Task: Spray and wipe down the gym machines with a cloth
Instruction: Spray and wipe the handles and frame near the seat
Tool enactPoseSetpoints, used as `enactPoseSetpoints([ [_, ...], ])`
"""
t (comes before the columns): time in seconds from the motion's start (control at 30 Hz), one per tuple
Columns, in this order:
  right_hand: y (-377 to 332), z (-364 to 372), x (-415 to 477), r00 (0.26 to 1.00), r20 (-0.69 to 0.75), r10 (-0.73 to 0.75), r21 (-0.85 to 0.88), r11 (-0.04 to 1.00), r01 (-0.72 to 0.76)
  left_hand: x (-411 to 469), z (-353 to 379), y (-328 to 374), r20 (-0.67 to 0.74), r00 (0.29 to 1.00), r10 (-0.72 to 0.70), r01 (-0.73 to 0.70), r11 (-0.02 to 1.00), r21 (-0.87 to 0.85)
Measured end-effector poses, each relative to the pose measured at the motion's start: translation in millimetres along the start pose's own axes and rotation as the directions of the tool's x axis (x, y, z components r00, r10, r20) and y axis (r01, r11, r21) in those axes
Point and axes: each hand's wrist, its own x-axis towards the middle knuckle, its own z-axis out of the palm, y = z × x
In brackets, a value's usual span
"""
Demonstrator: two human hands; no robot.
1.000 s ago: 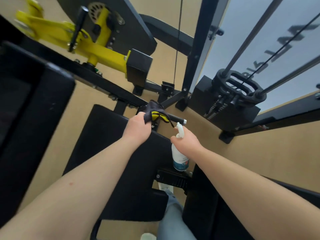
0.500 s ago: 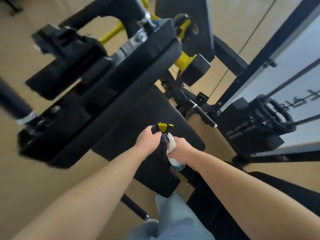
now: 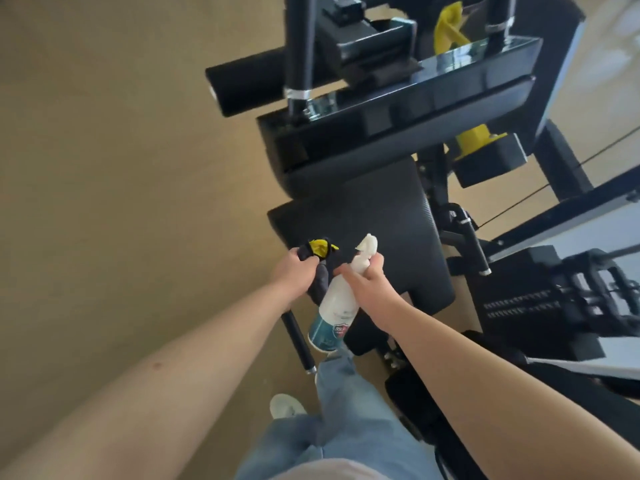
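Cloth (image 3: 317, 252), soft and limp, bunched in left hand (image 3: 292, 271); right hand (image 3: 367, 284) grips light, rigid spray bottle's (image 3: 334, 306) neck.

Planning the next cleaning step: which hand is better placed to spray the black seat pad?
Right. The right hand grips the spray bottle at its neck, with the nozzle over the seat pad. The left hand holds only the cloth, so it likely suits wiping afterward.
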Motion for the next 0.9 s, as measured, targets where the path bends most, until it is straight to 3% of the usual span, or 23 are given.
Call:
enactPoseSetpoints([
  [0.1,6.1,24.1,-6.4,1.0,0.014,-0.009,0.004,1.0,0.008,-30.9,-28.9,-12.0,-0.049,0.997,-0.054,0.052,0.998,-0.038],
  [0.23,21.1,48.3,-15.6,0.996,0.07,-0.061,-0.348,0.934,0.082,-70.2,-55.5,-24.0,-0.132,0.988,-0.083,0.071,0.993,-0.091],
  [0.33,38.6,58.5,-19.2,0.99,0.14,0.003,-0.513,0.855,0.07,-84.9,-64.1,-42.7,-0.159,0.981,-0.106,0.081,0.984,-0.157],
  [0.7,65.4,84.6,9.1,0.941,0.316,0.119,-0.735,0.659,0.163,-71.6,-71.7,-111.4,-0.309,0.887,-0.344,0.275,0.93,-0.245],
  [0.9,95.3,110.2,41.6,0.941,0.3,0.159,-0.773,0.618,0.142,-39.8,-56.6,-156.0,-0.136,0.872,-0.469,0.355,0.801,-0.482],
])
